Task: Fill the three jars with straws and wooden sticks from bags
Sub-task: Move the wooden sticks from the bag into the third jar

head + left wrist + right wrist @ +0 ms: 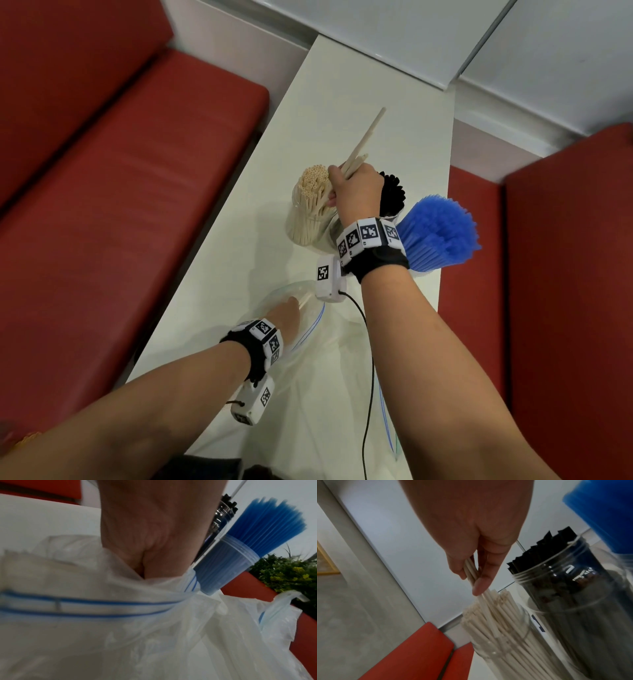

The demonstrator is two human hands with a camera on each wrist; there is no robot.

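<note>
Right hand [356, 192] pinching beige straws [363, 140] over jar [310, 219]; left hand [286, 313] inside bag [120, 615] — grip unclear

Three jars stand clustered on the tabletop [342, 102]; the jar of paper straws [310, 214] is leftmost, the jar of wrapped sticks [394, 198] just right of it and slightly farther back, the jar of plastic straws [438, 236] rightmost and nearest; zip bags [329, 359] lie on the tabletop before the jars; a bench seat [120, 205] runs along the tabletop's left side, another seat [565, 308] on its right.
</note>
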